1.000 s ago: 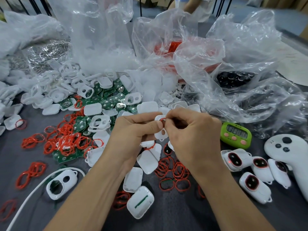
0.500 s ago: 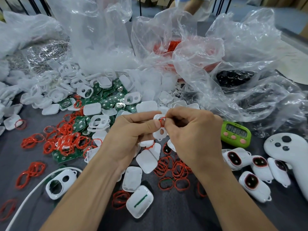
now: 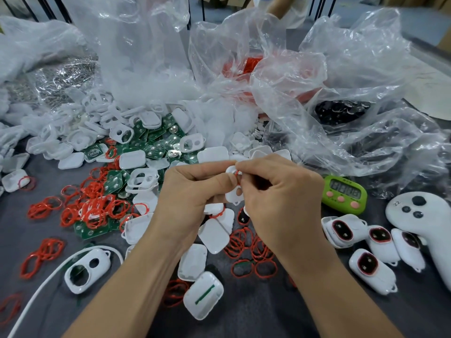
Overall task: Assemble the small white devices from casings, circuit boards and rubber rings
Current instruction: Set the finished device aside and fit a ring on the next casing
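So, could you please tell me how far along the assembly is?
Done: several finished devices lie at the right. In hand: the left hand holds a casing while the right hand pinches a ring at it. Still to do: heaps of loose casings, boards and rings, so most remains.

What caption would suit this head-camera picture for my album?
Left hand and right hand work a red rubber ring onto a white casing over a parts-strewn table.

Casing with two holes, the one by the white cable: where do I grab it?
Probably pinch the casing by its two long edges, coming straight down from above. It lies flat with its holes up, so the edges are easy to reach. The cable curves close round its far end, so stay clear of that side.
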Action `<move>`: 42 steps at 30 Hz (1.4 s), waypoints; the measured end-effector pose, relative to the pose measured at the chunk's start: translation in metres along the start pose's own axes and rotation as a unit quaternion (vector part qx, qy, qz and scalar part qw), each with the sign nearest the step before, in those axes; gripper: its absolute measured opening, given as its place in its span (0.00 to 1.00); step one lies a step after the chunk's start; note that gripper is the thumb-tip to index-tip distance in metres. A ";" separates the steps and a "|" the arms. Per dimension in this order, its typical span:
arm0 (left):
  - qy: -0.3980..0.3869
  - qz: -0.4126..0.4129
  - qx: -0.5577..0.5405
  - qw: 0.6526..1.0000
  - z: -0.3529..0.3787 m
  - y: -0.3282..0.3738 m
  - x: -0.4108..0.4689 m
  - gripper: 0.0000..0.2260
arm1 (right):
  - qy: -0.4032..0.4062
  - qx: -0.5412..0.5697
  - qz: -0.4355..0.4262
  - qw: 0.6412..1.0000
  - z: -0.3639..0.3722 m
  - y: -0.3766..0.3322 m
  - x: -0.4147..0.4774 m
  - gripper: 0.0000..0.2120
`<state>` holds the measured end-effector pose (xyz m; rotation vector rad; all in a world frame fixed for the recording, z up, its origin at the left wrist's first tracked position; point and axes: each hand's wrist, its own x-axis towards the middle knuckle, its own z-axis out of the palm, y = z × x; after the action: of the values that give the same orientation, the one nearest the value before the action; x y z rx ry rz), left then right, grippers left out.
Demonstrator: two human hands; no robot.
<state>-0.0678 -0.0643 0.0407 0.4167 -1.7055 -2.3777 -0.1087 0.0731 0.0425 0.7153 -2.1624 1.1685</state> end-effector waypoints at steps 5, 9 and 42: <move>0.022 0.032 0.040 0.998 0.001 0.001 -0.001 0.09 | 0.018 -0.038 -0.042 0.998 0.007 0.000 -0.004 0.06; 0.039 0.059 0.068 0.995 0.000 0.000 -0.002 0.09 | 0.002 0.013 0.019 1.000 0.011 0.000 -0.007 0.07; 0.013 0.082 0.059 0.995 -0.002 0.005 -0.003 0.14 | -0.028 0.000 0.028 0.999 0.001 0.006 -0.001 0.05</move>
<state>-0.0643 -0.0662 0.0449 0.3084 -1.8004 -2.1559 -0.1126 0.0754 0.0383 0.6993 -2.2425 1.1898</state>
